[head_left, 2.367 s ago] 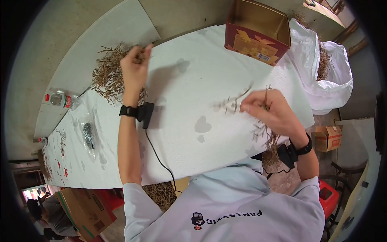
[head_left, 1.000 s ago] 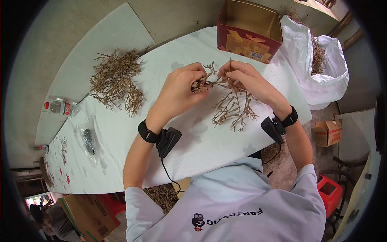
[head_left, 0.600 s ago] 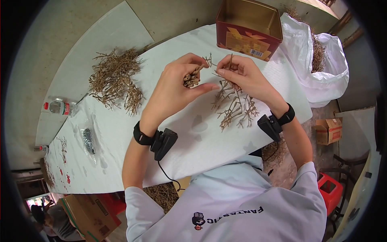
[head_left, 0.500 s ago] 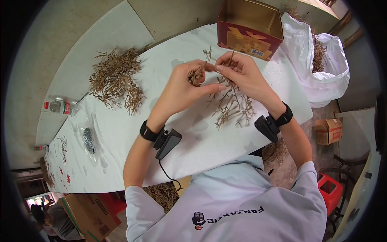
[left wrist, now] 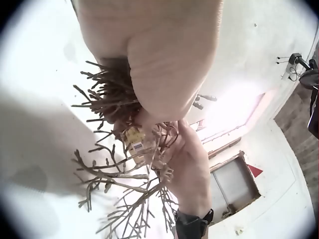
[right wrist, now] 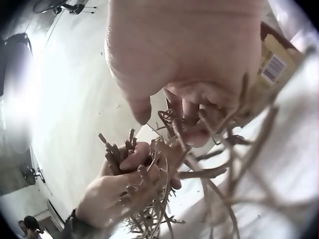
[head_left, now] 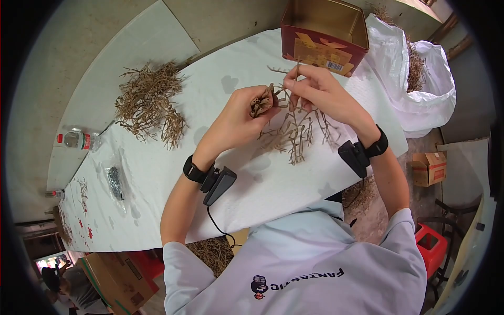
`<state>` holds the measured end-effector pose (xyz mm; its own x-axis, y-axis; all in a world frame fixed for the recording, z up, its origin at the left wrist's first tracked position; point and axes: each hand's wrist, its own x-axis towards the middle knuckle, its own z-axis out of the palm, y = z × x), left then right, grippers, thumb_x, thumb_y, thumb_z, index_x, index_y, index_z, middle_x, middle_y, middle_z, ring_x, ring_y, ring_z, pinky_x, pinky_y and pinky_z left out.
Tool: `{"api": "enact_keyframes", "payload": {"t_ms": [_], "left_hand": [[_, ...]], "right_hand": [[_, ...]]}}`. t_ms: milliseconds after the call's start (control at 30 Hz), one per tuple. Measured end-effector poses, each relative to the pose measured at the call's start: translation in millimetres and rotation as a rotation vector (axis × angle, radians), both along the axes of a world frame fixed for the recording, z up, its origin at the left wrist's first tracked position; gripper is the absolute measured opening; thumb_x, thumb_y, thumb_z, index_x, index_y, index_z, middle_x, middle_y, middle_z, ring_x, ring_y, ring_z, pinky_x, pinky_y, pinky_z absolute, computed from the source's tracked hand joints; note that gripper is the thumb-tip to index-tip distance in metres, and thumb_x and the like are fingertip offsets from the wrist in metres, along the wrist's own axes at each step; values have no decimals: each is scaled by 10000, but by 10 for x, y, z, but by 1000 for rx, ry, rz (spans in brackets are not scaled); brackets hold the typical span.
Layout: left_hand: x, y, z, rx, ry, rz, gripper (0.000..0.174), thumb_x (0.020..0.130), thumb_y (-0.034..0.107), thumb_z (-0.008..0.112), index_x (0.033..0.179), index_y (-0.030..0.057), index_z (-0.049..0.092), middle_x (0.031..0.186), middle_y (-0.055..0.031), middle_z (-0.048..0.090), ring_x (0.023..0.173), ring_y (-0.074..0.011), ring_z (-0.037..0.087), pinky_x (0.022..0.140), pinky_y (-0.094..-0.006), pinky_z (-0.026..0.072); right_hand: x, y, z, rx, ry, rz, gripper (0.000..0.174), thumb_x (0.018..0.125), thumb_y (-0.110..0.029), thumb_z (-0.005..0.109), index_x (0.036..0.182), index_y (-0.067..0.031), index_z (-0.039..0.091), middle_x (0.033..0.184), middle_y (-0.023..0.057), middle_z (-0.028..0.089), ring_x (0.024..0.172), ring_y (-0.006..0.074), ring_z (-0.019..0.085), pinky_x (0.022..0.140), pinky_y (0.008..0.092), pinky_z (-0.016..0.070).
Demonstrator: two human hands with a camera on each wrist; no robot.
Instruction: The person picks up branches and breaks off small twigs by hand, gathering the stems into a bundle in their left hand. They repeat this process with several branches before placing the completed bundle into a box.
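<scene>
In the head view my left hand grips a bundle of dried brown twigs, their cut ends showing between thumb and fingers. Close to its right, my right hand pinches more branching dried twigs, which fan down over the white table cover. The left wrist view shows the bundle's thin tips poking out below the left palm. Seen from the right wrist, the right fingers are bent around a stem, and the left hand with its bundle sits just beyond.
A heap of dried twigs lies at the table's left. A red and gold tin box stands at the back, beside a white sack of twigs. A plastic bottle and a clear packet lie far left.
From the heap, my left hand has come right, to the table's middle, beside my right hand. Just now its thumb has closed in on the bundle; the right hand's twigs have turned slightly.
</scene>
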<state>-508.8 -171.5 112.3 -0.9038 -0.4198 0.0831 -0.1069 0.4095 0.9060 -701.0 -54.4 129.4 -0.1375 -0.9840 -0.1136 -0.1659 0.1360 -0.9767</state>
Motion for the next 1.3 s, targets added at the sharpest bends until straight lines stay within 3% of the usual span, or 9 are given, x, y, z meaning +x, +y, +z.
{"api": "enact_keyframes", "payload": {"t_ms": [200,300,467,567,867,967,1100,1233,1300], "left_hand": [[-10,36,-21,-27,41,17,221,885,16,687,802,-5,483,702,-33,507,662,-103,388,610,-261,411],[21,35,-29,-243,-9,-61,210,882,24,692,803,-14,501,648,-43,419,632,-111,341,562,-281,372],[22,126,105,-160,-41,-34,237,866,21,703,783,-17,484,614,-58,384,608,-125,322,531,-304,335],[26,151,121,-202,-72,-82,120,758,-21,622,768,-60,508,621,-206,471,555,-313,348,530,-384,357],[34,34,176,-333,-37,-174,164,795,34,704,790,-27,552,661,-204,540,556,-319,418,530,-381,361],[105,-141,163,-443,160,-138,172,839,39,707,793,-28,556,675,-164,598,545,-246,458,543,-345,391],[717,-952,310,-282,139,411,140,930,43,677,841,2,577,660,30,522,689,-55,512,636,-243,448],[488,-777,299,-100,367,260,161,932,55,692,842,14,565,658,63,476,684,-54,510,629,-229,429],[284,-548,292,-74,341,317,181,938,70,689,829,14,555,660,59,480,677,-50,497,621,-226,419]], "right_hand": [[4,93,-114,-41,153,91,257,874,-81,736,996,-18,518,750,12,604,660,68,595,609,231,461],[26,119,-123,-44,70,101,279,853,-15,737,962,-18,481,756,23,609,722,92,653,615,240,475],[-48,127,-152,-110,84,140,291,859,29,715,896,-21,431,755,23,590,764,112,683,629,246,487],[-76,162,-104,-82,117,237,324,866,60,696,846,-26,384,742,21,541,787,121,691,640,253,498],[-200,324,189,-13,148,279,340,859,90,675,821,-25,357,684,15,457,766,120,681,638,264,492],[-308,352,270,-1,495,310,327,864,94,657,821,-25,355,689,12,458,755,124,674,624,259,477],[-819,579,94,-28,293,90,294,900,64,630,837,-48,366,729,10,502,743,115,665,606,235,459],[-636,505,-61,-240,67,50,265,941,5,620,871,-77,378,777,11,549,725,100,655,605,206,445],[-530,375,-111,-246,-9,22,255,956,-18,614,891,-92,379,813,12,576,740,95,656,605,205,451]]}}
